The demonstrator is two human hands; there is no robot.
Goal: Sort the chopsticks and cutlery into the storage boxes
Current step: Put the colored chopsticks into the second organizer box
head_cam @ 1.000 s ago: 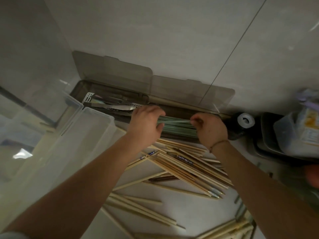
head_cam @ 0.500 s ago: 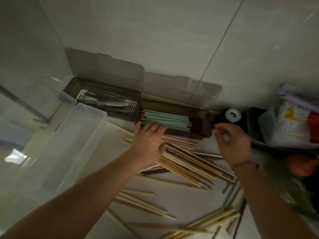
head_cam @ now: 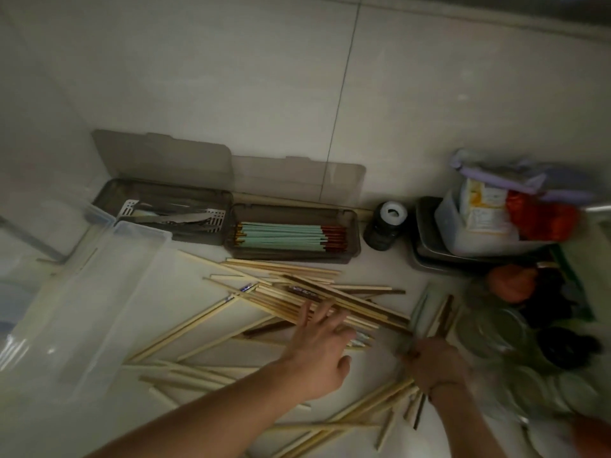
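Two grey boxes stand side by side against the wall, lids propped open behind them. The left box (head_cam: 162, 209), at about 11 o'clock from the frame's centre, holds metal cutlery (head_cam: 175, 218) on a white slotted tray. The right box (head_cam: 292, 234), near 12 o'clock, holds a neat bundle of mint chopsticks (head_cam: 281, 238) with dark red ends, all lying lengthwise.

On the tabletop (head_cam: 205, 434) below the boxes lies a loose heap of wooden chopsticks (head_cam: 297, 285), crossing one another at many angles and spreading from the centre toward 5 o'clock.

The left hand (head_cam: 319, 350) rests palm down on the heap, its fingers (head_cam: 322, 312) straight and spread wide across several sticks, holding none. The right hand (head_cam: 433, 365), at 4 o'clock, is blurred; its fingers look curled over a few chopsticks there, but whether they grip them I cannot tell.

A clear plastic bin (head_cam: 99, 292) sits at 9 o'clock, just beside the left box. At 2 o'clock a dark jar (head_cam: 386, 231) with a white top stands near the right box, and beyond it a tray (head_cam: 429, 256) carries a tub (head_cam: 476, 226) with packets.
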